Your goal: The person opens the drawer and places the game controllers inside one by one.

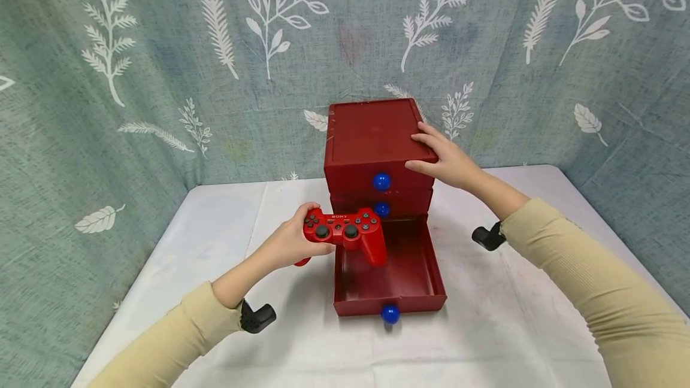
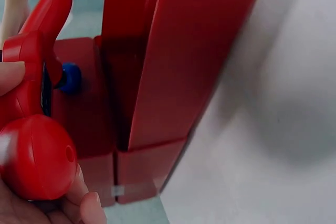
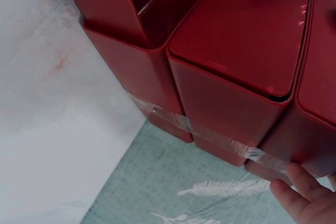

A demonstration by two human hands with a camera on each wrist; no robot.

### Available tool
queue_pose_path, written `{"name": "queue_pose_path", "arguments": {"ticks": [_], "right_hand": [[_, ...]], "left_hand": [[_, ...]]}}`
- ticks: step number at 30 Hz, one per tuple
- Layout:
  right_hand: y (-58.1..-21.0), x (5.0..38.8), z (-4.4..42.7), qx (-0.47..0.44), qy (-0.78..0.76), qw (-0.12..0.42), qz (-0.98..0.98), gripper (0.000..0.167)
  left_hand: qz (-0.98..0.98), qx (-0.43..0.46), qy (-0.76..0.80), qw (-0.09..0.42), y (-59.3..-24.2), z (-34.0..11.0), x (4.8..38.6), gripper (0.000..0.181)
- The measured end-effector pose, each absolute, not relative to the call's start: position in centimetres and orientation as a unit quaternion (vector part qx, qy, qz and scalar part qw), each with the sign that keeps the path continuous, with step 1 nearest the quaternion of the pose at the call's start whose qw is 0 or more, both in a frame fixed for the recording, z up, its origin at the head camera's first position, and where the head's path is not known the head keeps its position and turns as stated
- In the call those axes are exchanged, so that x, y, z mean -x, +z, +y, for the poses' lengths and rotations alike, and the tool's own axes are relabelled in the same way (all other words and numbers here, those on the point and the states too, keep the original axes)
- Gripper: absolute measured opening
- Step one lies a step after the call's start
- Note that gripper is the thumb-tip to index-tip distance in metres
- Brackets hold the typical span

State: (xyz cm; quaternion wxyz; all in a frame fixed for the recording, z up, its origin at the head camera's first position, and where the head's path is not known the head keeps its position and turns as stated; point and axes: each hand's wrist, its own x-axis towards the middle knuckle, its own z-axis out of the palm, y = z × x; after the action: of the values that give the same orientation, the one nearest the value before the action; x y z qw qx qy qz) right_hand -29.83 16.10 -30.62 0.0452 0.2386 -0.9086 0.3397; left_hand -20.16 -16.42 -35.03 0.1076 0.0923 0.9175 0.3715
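A red game controller (image 1: 345,227) is held up by my left hand (image 1: 293,241), which grips its left end above the pulled-out bottom drawer (image 1: 396,268). In the left wrist view the controller's rounded handle (image 2: 39,156) lies in the curled fingers. My right hand (image 1: 444,157) rests on the top right edge of the dark red drawer unit (image 1: 374,130), its fingers extended over the top and side. The right wrist view has those fingertips against the unit's side. Two upper drawers, with blue knobs (image 1: 381,182), are closed. The open drawer shows a bare inside.
The unit stands on a white-covered table (image 1: 242,220) near a green leaf-patterned curtain (image 1: 259,106). Clear tape (image 3: 210,137) runs along the unit's side. A blue knob (image 1: 390,314) sticks out at the open drawer's front. Black wrist-worn devices (image 1: 257,316) sit at both cuffs.
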Motion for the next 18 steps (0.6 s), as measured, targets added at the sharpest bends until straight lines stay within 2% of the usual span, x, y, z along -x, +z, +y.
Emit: {"name": "queue_pose_path", "arguments": {"ticks": [18], "right_hand": [[-30.7,29.9,16.0,-0.238,0.347,0.045,-0.906,0.069]], "left_hand": [[0.911,-0.114,0.364,0.156,-35.9,-13.1,20.8,0.079]]}}
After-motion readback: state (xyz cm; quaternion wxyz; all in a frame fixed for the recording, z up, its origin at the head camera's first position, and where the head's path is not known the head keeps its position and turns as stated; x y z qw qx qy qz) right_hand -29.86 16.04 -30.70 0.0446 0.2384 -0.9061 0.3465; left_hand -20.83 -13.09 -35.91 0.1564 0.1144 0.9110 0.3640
